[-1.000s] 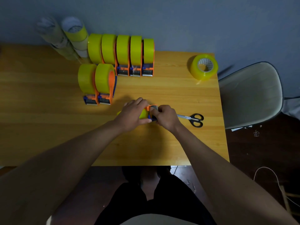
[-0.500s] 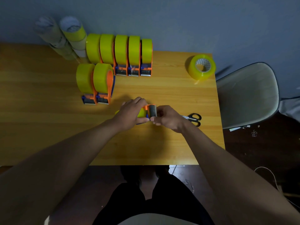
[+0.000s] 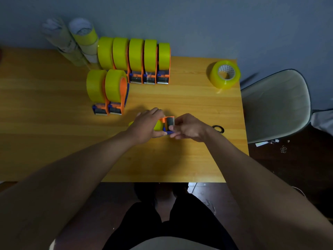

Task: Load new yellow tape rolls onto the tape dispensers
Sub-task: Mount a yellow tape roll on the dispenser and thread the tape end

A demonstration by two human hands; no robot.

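An orange and blue tape dispenser (image 3: 168,123) with a yellow roll in it lies on the wooden table (image 3: 54,132) between my hands. My left hand (image 3: 146,126) grips the roll end and covers most of it. My right hand (image 3: 189,127) pinches the dispenser's cutter end with its fingertips. A loose yellow tape roll (image 3: 225,74) lies flat near the table's back right corner. Several loaded dispensers (image 3: 142,58) stand in a back row, and two more (image 3: 106,91) stand in front of them.
Two wrapped stacks of tape rolls (image 3: 79,42) lean against the wall at the back left. Black scissors (image 3: 219,128) lie just behind my right wrist, mostly hidden. A pale chair (image 3: 275,103) stands off the table's right edge.
My right hand has shifted a little to the right along the cutter end, so the grey cutter plate now shows. It now covers most of the scissors. My left hand keeps its grip.
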